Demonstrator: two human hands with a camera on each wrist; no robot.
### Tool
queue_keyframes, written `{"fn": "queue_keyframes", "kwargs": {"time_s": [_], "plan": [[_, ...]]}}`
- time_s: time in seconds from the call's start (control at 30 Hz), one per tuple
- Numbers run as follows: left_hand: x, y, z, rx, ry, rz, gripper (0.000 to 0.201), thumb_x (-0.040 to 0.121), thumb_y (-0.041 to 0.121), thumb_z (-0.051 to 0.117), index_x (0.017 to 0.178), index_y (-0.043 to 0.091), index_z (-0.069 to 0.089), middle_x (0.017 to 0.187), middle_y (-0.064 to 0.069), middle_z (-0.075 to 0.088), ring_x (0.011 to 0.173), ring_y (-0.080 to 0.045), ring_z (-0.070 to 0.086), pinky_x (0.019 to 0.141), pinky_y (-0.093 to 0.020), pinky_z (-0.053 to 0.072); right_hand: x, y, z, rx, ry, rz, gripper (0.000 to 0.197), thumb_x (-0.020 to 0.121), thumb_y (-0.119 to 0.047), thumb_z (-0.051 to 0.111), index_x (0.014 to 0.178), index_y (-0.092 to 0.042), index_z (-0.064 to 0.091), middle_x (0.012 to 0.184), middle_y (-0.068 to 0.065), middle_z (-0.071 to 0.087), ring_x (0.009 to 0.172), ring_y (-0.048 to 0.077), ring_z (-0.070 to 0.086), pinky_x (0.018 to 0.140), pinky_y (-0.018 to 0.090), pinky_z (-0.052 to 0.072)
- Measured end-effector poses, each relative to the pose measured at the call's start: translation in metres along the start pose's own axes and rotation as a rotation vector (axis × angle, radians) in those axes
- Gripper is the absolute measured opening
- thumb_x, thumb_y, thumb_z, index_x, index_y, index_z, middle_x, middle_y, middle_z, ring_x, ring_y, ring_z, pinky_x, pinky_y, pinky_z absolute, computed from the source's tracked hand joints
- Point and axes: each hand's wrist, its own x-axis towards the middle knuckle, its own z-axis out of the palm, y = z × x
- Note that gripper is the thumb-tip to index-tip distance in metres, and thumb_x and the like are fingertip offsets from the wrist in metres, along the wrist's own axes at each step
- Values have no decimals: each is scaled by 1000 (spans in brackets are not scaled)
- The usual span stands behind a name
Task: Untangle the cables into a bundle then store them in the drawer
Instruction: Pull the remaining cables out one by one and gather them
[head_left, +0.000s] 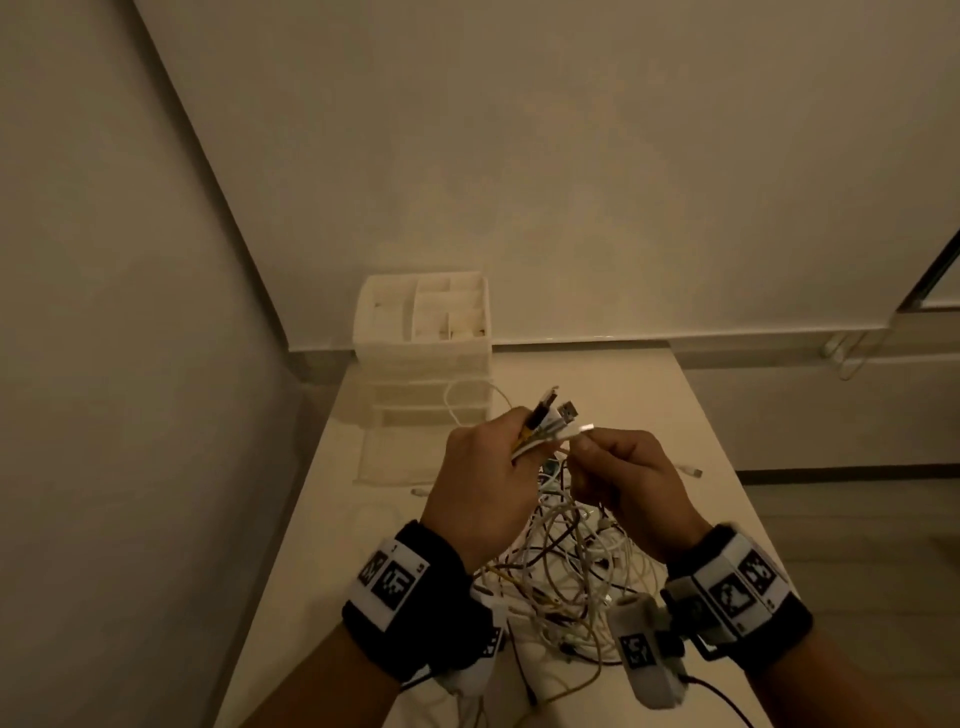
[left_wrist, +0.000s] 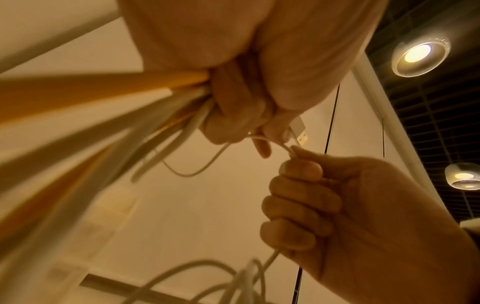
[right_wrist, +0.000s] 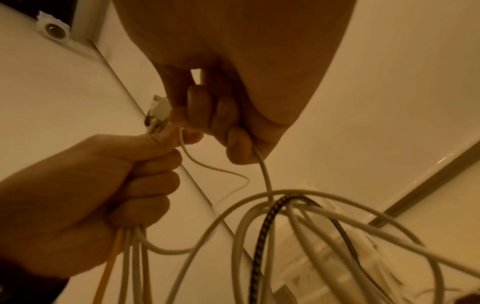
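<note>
- At the near edge of the table (head_left: 649, 395), between the two wrists: the cables (head_left: 566, 582) in a loose heap, white, yellow and dark strands looped through one another, trailing upward into both fists
- Above the heap, left hand (head_left: 483, 488) curled round a gathered bunch of plug ends (head_left: 711, 415) — fingers wrapped tight, white and yellow leads hanging out below the fist, plugs sticking up past the thumb
- Just beside it, right hand (head_left: 631, 483) pinching one thin white cable (left_wrist: 270, 261) near its plug, remaining fingers folded round the same strand as it drops back into the heap
- Judged step: feeding one more freed end into the collected bunch
- To do it well: keep the left grip firm so gathered plugs stay level; slide the right pinch along its strand rather than tugging — any snag likely tightens a knot down in the pile
- Worth lifting the strand clear of the braided dark cable (right_wrist: 262, 232) looped across it before drawing through
- Risk: loose loops dragging the heap toward the table edge
- Farther back, against the wall: the white drawer unit (head_left: 423, 364), one low drawer (head_left: 395, 462) seemingly pulled out toward the heap — its interior too dim to tell
</note>
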Motion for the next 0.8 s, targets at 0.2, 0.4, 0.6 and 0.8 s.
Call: {"fn": "queue_keyframes", "kwargs": {"time_s": [0.2,0.4,0.6,0.8], "plan": [[1,-2,3,41,107,8,14,91,10,62,81,17,68,69,9,65,69,-6,59,55,-11,40,-4,8,-4,0,-70,36,35,94,-22,46,65,-13,63,56,3,44,51,14,37,52,26,32],[15,7,-32,-29,405,-15,13,90,10,62,84,20,68,79,30,57,68,22,54,60,1,37,-7,47,1,-173,-29,29,45,95,-35,45,65,-4,53,57,0,46,53,17,41,52,24,35],[11,10,-51,-199,570,-86,12,89,23,64,101,23,68,84,23,64,76,13,60,66,-2,42,3,63,3,-167,49,87,38,96,-31,47,62,-14,53,57,5,42,53,15,38,53,28,32],[2,8,-23,29,73,-46,28,89,22,67,115,31,65,86,25,66,77,13,61,63,-1,41,12,54,-5,98,5,150,27,90,-21,51,69,-4,53,57,-3,42,53,12,33,55,30,29]]}}
